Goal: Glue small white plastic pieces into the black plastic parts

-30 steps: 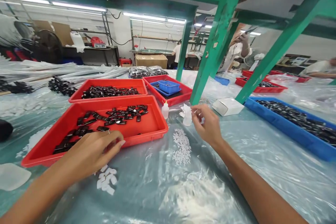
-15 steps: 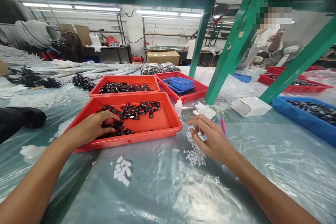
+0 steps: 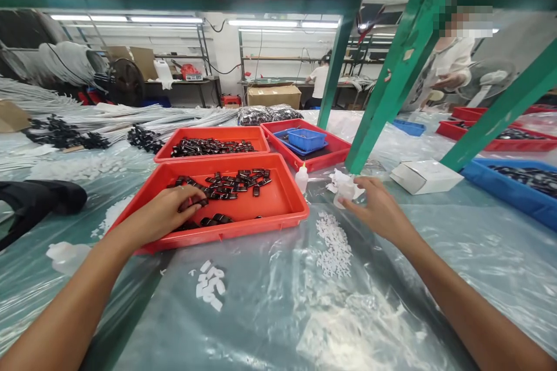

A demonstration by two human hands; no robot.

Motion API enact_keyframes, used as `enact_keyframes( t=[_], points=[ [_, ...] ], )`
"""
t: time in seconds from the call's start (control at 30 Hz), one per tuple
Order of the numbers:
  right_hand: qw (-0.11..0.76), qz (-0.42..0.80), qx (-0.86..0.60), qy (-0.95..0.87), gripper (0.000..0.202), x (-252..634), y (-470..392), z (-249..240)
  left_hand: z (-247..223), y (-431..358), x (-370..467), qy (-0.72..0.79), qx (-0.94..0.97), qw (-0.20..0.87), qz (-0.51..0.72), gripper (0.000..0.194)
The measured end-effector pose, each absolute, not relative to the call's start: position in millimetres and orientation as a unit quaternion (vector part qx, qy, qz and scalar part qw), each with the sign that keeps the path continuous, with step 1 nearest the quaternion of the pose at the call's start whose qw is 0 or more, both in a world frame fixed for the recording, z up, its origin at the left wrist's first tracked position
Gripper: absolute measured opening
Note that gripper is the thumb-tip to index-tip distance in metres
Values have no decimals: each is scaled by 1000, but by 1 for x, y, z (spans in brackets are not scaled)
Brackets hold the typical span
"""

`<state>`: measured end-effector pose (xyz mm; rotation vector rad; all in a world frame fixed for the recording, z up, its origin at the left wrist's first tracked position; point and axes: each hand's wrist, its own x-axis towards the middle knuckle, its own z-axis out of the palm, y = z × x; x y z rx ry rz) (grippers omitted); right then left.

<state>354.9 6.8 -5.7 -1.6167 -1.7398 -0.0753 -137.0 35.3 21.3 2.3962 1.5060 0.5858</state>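
Note:
My left hand (image 3: pixel 176 208) reaches into the near red tray (image 3: pixel 282 221), its fingers curled round a glossy black plastic piece (image 3: pixel 191 204). Several like it (image 3: pixel 235 182) lie loose around the tray floor. Off to the right of the tray, my right hand (image 3: pixel 376 208) has thumb and fingers closed about a small translucent plastic container (image 3: pixel 344 190), in front of a crumpled white tissue (image 3: pixel 336 177). Below that hand lies a pile of tiny white plastic parts (image 3: pixel 334 246). A small dropper bottle (image 3: pixel 301 178) stands at the tray's right corner.
Small white rectangular pieces (image 3: pixel 210 284) lie on the plastic-covered table. Behind stand another red tray (image 3: pixel 163 153) of black pieces and one with a blue bin (image 3: pixel 307 139). A green post (image 3: pixel 369 127), white box (image 3: pixel 424 177) and blue tray (image 3: pixel 483 185) occupy the right. Other people are farther back.
My right hand has moved from above the white parts toward the tissue and closed on the translucent container. My left hand stays in the tray among the black pieces. The view has shifted slightly.

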Motion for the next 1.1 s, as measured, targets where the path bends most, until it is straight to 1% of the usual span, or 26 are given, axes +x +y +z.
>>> enact_keyframes(
  t=[0.13,0.27,0.3,0.43,0.47,0.5,0.57,0.63,0.7,0.8,0.9,1.1],
  points=[
    [371,20,-650,-663,44,345,10,-16,36,16,-111,499,818,84,272,33],
    [395,90,-628,-664,36,333,3,-3,40,-16,-71,447,823,52,348,20],
    [402,111,-614,-670,37,329,-2,4,38,-24,-61,428,826,48,363,18],
    [407,197,-549,-703,57,303,-37,32,24,-47,-29,364,840,54,398,13],
    [403,227,-522,-717,58,295,-47,37,19,-50,-24,358,841,59,402,12],
    [400,255,-491,-730,56,286,-56,41,15,-51,-21,355,840,65,406,12],
    [395,285,-435,-758,45,271,-72,45,7,-51,-19,358,836,75,409,12],
    [393,270,-403,-782,34,260,-82,45,3,-50,-20,358,836,81,408,15],
    [396,245,-377,-801,30,256,-87,43,1,-50,-22,352,839,81,407,18],
    [412,222,-341,-816,35,256,-86,41,3,-53,-23,341,845,75,404,20],
    [419,187,-334,-823,39,258,-84,40,5,-54,-25,339,852,70,394,21],
    [417,144,-334,-833,40,256,-85,39,8,-53,-27,329,863,74,376,22]
  ],
)
